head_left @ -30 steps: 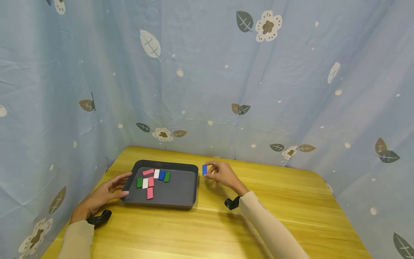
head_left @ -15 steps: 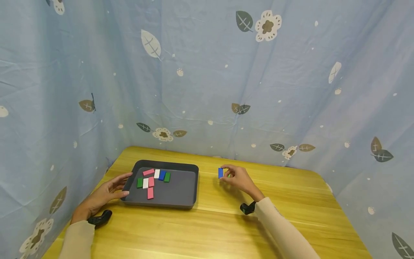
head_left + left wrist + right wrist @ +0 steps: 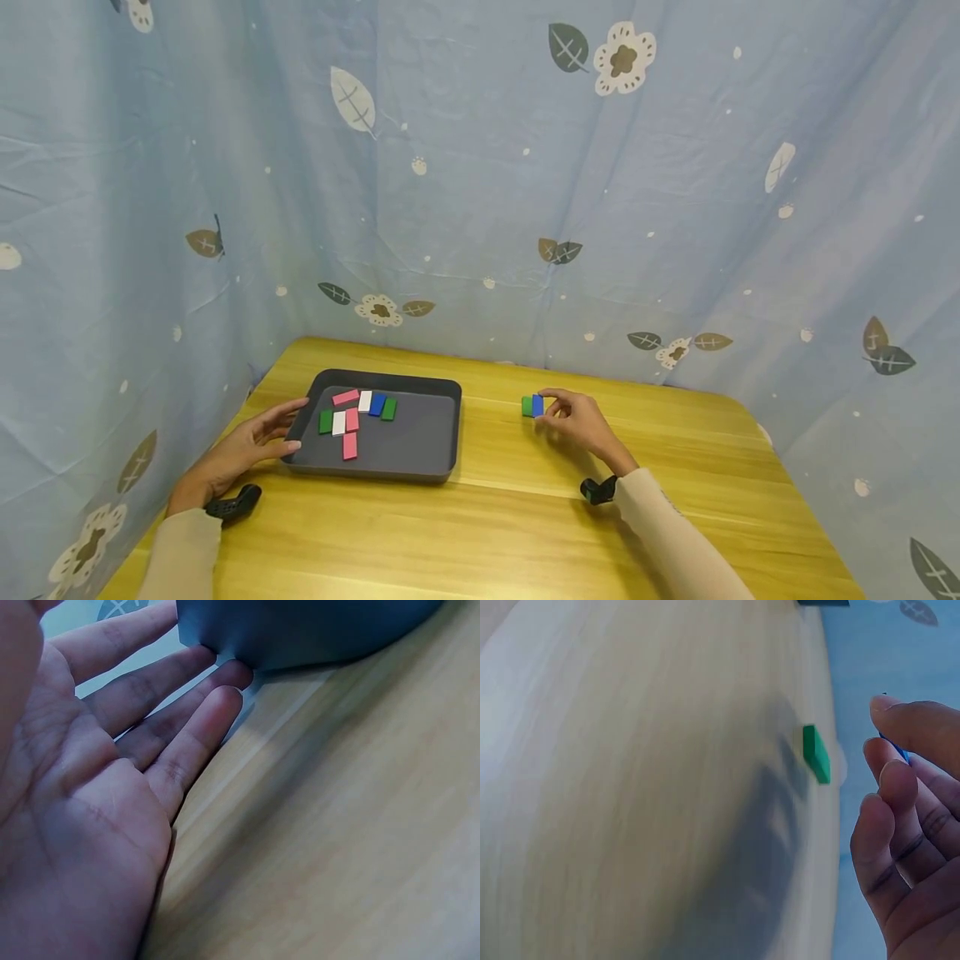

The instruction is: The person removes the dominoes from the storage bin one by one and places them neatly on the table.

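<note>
With thumb and fingertips my right hand (image 3: 581,423) pinches a blue domino (image 3: 537,406), held up off the table. In the head view a green domino (image 3: 527,407) shows just left of it; in the right wrist view this green domino (image 3: 817,754) sits apart from the fingers, on the wood. My left hand (image 3: 240,450) rests against the left side of a dark grey tray (image 3: 420,477), fingers spread and loose. Its fingertips touch the tray's outer wall (image 3: 300,634) in the left wrist view. Fingers mostly hide the blue domino from the right wrist camera.
Inside the tray lie several dominoes, among them a pink one (image 3: 350,446), a white one (image 3: 365,402), a blue one (image 3: 377,405) and a green one (image 3: 388,409). A wooden table (image 3: 480,542) carries everything. Behind it hangs a blue patterned curtain (image 3: 480,208).
My right hand has moved right, away from the tray, carrying the blue domino. The green domino on the table, earlier hidden by that hand, now shows. My left hand and the tray stay put.
</note>
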Demonstrator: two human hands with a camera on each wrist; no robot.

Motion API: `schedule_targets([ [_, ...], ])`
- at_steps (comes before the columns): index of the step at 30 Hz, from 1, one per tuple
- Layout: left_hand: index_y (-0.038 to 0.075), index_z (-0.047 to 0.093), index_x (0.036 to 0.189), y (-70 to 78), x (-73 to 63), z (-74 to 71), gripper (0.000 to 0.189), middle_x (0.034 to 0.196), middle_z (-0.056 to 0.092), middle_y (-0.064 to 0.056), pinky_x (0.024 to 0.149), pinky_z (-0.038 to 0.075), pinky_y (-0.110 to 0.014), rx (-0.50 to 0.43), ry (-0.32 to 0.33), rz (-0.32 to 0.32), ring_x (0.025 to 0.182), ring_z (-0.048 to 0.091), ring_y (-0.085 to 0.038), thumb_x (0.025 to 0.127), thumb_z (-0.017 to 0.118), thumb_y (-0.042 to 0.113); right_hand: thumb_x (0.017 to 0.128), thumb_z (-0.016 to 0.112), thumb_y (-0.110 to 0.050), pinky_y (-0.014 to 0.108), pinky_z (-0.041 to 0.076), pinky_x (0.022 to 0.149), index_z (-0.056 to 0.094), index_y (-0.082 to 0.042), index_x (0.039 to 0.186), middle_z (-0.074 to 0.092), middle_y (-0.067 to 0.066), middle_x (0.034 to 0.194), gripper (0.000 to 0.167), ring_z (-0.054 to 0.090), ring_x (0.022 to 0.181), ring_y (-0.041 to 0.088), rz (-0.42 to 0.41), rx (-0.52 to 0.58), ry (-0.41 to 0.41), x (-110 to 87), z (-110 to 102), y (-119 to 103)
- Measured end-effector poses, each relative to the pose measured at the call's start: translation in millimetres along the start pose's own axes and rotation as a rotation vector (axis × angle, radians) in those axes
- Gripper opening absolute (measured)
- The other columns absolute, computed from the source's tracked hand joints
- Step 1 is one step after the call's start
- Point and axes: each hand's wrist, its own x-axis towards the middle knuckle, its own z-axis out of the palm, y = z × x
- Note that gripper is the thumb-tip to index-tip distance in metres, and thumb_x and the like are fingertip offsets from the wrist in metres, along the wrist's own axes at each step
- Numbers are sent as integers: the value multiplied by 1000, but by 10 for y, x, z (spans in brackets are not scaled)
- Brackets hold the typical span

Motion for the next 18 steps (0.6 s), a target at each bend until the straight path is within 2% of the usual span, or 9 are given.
schedule_targets([
  [4, 18, 31, 163, -4, 8, 4, 72, 163, 25, -19, 91, 53, -41, 3, 4, -3, 122, 50, -20, 101, 68, 17, 91, 81, -20, 27, 47, 59, 66, -11, 136, 70, -6, 84, 48, 59, 65, 15, 18, -4, -6, -24, -35, 113],
  [13, 17, 31, 163, -39, 6, 3, 72, 163, 26, -19, 91, 53, -42, -4, 1, -3, 125, 49, -26, 101, 68, 16, 91, 82, -20, 29, 51, 55, 65, -9, 137, 70, -1, 85, 51, 60, 62, 20, 115, 54, -18, -49, -78, 317],
  [18, 18, 32, 162, -48, 12, -12, 71, 164, 25, -18, 90, 54, -41, -1, 2, 12, 123, 50, -22, 101, 68, 16, 91, 82, -22, 30, 50, 55, 64, -8, 138, 71, -1, 85, 53, 59, 61, 19, 126, 58, -13, -24, -76, 368],
])
